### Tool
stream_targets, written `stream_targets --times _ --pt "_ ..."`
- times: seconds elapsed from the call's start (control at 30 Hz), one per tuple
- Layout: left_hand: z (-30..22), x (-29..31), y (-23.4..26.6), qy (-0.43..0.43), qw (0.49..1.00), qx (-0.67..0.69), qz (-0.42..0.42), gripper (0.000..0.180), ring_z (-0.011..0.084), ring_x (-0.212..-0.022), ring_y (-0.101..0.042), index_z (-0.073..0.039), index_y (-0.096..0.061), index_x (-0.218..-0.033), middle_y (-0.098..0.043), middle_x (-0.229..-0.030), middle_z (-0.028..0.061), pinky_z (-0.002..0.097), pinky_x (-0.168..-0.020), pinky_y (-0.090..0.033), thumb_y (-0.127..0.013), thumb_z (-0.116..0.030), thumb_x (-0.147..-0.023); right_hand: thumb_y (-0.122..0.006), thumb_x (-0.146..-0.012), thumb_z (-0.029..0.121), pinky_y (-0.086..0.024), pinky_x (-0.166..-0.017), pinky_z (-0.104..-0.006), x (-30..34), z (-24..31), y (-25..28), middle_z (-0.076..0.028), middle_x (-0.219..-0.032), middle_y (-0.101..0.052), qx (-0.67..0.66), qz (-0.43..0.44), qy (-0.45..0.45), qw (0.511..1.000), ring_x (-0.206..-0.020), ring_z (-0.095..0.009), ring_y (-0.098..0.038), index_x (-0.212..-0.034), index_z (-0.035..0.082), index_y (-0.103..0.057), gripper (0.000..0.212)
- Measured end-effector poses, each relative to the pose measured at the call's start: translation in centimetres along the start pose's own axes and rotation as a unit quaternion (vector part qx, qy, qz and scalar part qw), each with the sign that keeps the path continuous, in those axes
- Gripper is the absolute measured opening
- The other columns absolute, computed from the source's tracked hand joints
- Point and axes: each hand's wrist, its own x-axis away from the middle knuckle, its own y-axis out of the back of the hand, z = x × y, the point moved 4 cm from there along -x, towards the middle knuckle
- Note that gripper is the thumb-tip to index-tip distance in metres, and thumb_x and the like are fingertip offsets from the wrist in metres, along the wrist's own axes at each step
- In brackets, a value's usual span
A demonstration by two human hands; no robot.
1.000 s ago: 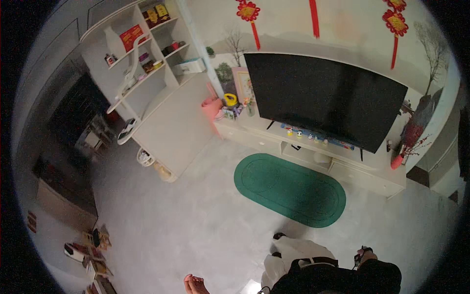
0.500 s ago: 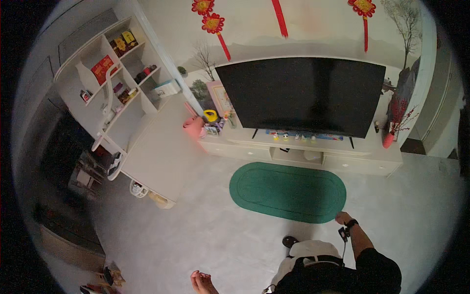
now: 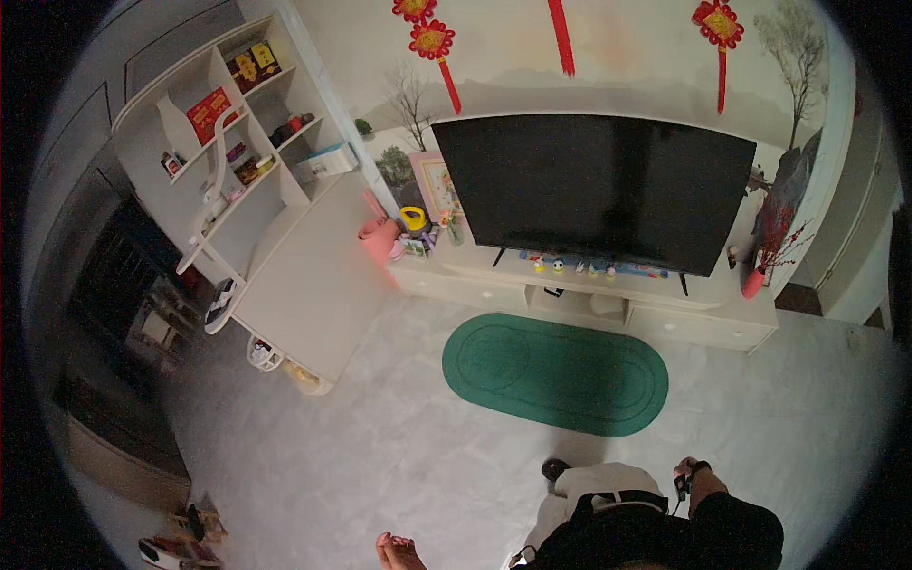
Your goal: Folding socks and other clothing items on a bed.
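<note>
My left hand is at the lower edge, over the grey floor. Its fingers are loosely bent and slightly apart, and nothing shows in them. Out to the right, my right hand hangs beside my light trousers. That hand is small in view with its fingers curled inward, so I cannot make out whether they are closed. A dark band with a small black device and a thin cable sits at the right wrist. Neither hand touches any furniture. A green oval rug lies ahead of my feet.
A large television stands on a low white cabinet, with small figurines in front. To its right is a red vase. At left are a white desk and shelves. A wooden stool-like object is at lower left.
My right hand has drawn back from the rug's edge toward my body. The left hand stays low, shifted slightly right and down. The view has shifted a little.
</note>
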Motion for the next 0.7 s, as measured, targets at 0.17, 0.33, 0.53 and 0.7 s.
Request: stream_targets --times 0.17,0.33,0.53,0.7 --pt "0.5 -0.2 -1.3 -0.003 1.000 -0.016 0.002 0.027 0.0143 -0.079 -0.048 0.001 -0.052 -0.110 -0.051 -0.083 0.0034 0.0284 -0.074 -0.044 -0.053 -0.017 -0.091 -0.059 -0.072 0.032 -0.048 -0.065 -0.0389 0.1 -0.3 0.2 -0.010 -0.075 -0.062 -0.160 0.077 0.019 0.984 -0.072 -0.025 -0.060 -0.068 0.012 -0.064 0.021" --pt "-0.3 -0.9 -3.7 0.023 1.000 -0.003 0.020 0.027 0.0131 -0.078 -0.046 0.002 -0.051 -0.111 -0.048 -0.083 0.0026 0.0276 -0.073 -0.043 -0.052 -0.015 -0.091 -0.060 -0.073 0.028 -0.049 -0.068 -0.0377 -2.0 1.4 0.7 -0.008 -0.081 -0.064 -0.387 0.318 0.008 0.865 -0.075 -0.022 -0.061 -0.073 0.014 -0.066 0.015" --pt "0.1 -0.2 -3.3 0.000 0.999 -0.011 0.041 0.027 0.0119 -0.075 -0.045 0.003 -0.049 -0.113 -0.047 -0.081 0.0018 0.0264 -0.072 -0.042 -0.051 -0.013 -0.091 -0.060 -0.075 0.026 -0.050 -0.067 -0.0420 -1.6 7.8 0.2 -0.020 -0.091 -0.062 0.100 0.037 0.231 0.967 -0.075 -0.031 -0.061 -0.079 0.003 -0.065 0.024" --pt "0.5 0.4 -2.7 -0.006 1.000 -0.014 0.027 0.026 0.0106 -0.074 -0.043 0.004 -0.048 -0.111 -0.046 -0.080 0.0011 0.0258 -0.070 -0.041 -0.051 -0.013 -0.092 -0.059 -0.077 0.025 -0.050 -0.065 -0.0455 0.6 8.5 0.4 -0.026 -0.094 -0.060 -0.053 -0.046 0.168 0.983 -0.072 -0.035 -0.061 -0.081 -0.002 -0.064 0.028"
